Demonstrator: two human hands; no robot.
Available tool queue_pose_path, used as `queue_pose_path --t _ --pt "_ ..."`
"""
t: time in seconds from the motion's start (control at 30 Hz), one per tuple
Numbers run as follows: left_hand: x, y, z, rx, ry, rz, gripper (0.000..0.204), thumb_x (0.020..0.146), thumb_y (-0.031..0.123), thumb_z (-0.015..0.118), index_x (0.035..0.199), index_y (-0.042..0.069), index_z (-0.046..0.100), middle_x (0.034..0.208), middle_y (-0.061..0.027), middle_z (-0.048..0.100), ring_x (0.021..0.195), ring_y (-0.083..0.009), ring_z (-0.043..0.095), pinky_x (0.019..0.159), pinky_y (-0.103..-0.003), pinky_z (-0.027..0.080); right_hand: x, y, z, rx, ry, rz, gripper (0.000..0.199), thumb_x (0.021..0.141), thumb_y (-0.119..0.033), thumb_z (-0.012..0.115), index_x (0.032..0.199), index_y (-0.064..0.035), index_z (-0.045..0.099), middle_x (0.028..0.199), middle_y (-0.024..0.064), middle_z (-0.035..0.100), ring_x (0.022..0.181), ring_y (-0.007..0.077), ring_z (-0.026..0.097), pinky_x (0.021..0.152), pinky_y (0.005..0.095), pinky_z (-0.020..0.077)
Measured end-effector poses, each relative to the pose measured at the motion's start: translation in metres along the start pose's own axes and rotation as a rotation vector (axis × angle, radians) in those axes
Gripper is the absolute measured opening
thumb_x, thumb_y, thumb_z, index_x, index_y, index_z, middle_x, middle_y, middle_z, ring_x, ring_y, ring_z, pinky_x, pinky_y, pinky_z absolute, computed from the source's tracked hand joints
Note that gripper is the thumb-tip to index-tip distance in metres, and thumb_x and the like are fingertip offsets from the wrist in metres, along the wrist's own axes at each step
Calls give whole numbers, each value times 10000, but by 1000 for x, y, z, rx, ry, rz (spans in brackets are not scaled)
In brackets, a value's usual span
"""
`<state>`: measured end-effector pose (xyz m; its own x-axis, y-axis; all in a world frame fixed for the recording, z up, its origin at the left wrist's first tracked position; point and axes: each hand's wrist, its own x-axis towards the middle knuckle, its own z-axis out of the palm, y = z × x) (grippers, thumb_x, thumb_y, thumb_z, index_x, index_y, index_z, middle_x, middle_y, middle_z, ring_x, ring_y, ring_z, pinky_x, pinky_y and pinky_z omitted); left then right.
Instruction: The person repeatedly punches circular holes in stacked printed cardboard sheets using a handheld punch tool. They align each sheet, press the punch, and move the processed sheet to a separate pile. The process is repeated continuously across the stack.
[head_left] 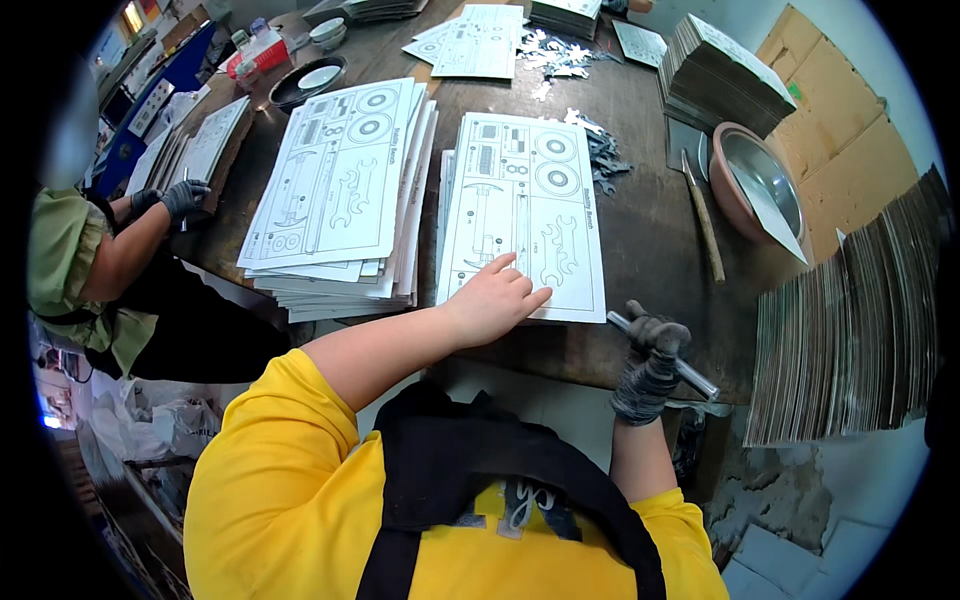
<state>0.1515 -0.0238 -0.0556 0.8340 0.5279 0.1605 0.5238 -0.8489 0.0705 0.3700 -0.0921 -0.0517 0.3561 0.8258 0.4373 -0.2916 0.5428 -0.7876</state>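
Observation:
My bare left hand (495,298) rests flat on the near edge of a small stack of white die-cut sheets (525,200) printed with tool outlines, its fingers spread over the print. My right hand (652,360) wears a grey knit glove and is closed around a metal rod (668,358) just off the table's near edge, to the right of that stack. A taller, fanned stack of the same sheets (345,190) lies to the left of my left hand.
A wooden-handled tool (704,228) and a metal basin (765,180) sit at the right. Stacked card sheets (850,320) stand at far right and at the back (720,75). Punched scraps (560,55) litter the far table. A co-worker's gloved hand (182,198) works at the left.

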Motion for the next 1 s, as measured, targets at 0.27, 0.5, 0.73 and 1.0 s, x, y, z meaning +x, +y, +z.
queue_pose_path --t 0.27,0.5,0.73,1.0 --pt "-47 -34 -109 108 665 -402 444 695 -63 548 1098 122 582 895 -104 542 795 -276 558 678 -356 477 23 -14 -8 30 50 -64 367 895 -302 529 615 -110 389 526 -10 319 497 123 360 873 455 432" --pt "-184 -85 -94 106 178 -791 303 749 -44 528 1027 42 613 1106 -124 582 1097 -307 510 895 -377 430 37 26 24 151 2 93 372 857 -324 581 613 -126 383 520 -26 307 503 113 353 889 425 416" --pt "-35 -52 -51 -423 81 -422 423 749 0 502 1171 22 512 1245 -141 490 1194 -286 436 1003 -380 353 83 110 70 154 -23 118 355 838 -321 590 619 -115 401 542 -16 427 540 111 442 865 475 443" --pt "29 -68 57 -159 241 -494 467 809 174 491 1218 -44 437 1300 -203 415 1248 -328 354 1048 -424 261 116 194 80 102 -77 84 298 853 -290 586 663 -76 504 575 19 497 567 151 496 845 471 456"
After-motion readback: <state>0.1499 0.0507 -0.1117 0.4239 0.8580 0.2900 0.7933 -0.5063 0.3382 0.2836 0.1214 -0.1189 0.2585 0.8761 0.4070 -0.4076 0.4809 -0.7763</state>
